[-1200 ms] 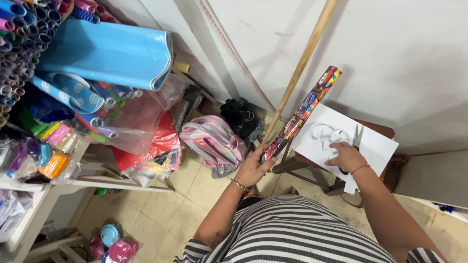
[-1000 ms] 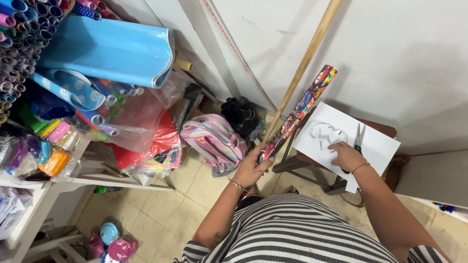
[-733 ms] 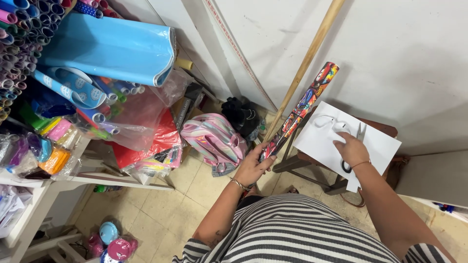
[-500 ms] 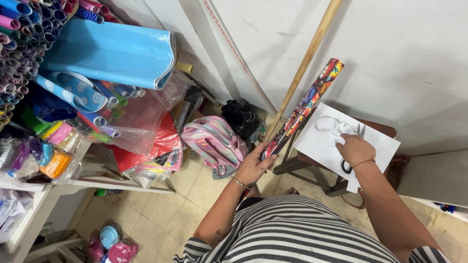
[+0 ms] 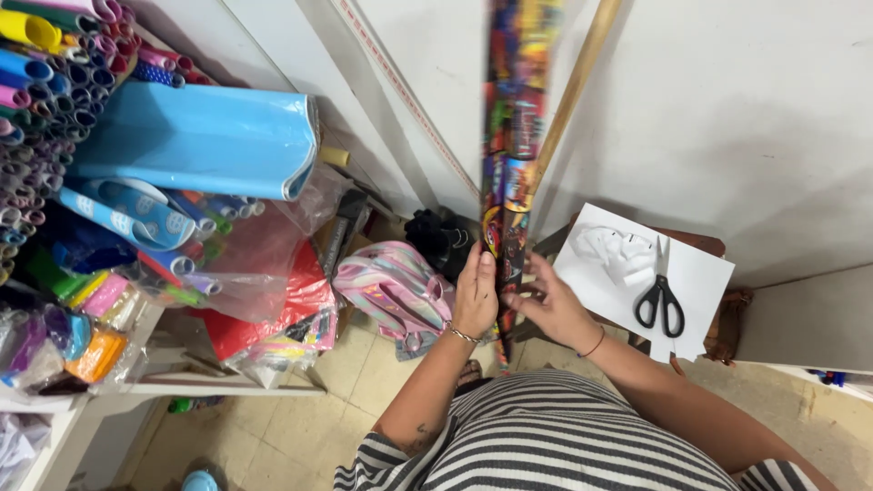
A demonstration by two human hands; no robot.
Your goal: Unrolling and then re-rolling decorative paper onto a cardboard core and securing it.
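While upright between both hands: colourful wrapping roll (image 5: 509, 173), left hand (image 5: 476, 298) and right hand (image 5: 553, 305) fingers curled around it, black scissors (image 5: 661, 300) right.

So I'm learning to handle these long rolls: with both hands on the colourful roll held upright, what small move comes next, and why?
Probably steady it first: the colourful roll stands upright and blurred, gripped only low down by the left hand and right hand. The scissors lie untouched on the white paper.

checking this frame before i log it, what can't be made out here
Head view only:
- Roll of printed wrapping paper: print motion-blurred, top cut off by the frame edge.
- Left hand covers part of the roll; right hand fingertips hidden behind it.
- Paper sheet under the scissors: near corner hidden by the right arm.
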